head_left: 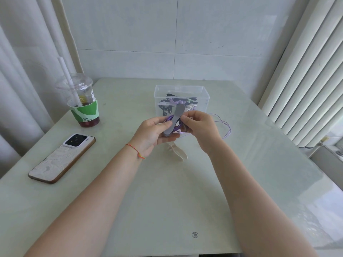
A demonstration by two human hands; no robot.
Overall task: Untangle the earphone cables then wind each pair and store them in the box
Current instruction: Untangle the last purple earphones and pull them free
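Observation:
My left hand [151,133] grips a grey flat strap [175,118] with a coil of purple earphone cable [169,118] behind it. My right hand [199,127] pinches the same purple cable at the strap's right side. Loose purple cable [225,125] trails from my right hand onto the table. Just behind my hands stands a clear plastic box [203,93] holding wound black, white and purple earphones with straps. Two cream straps [178,152] lie on the table under my hands.
A phone [59,160] lies face down at the left. An iced drink cup [82,102] with a straw stands at the back left. The pale table [167,201] meets a tiled wall behind; curtains hang left, blinds at the right.

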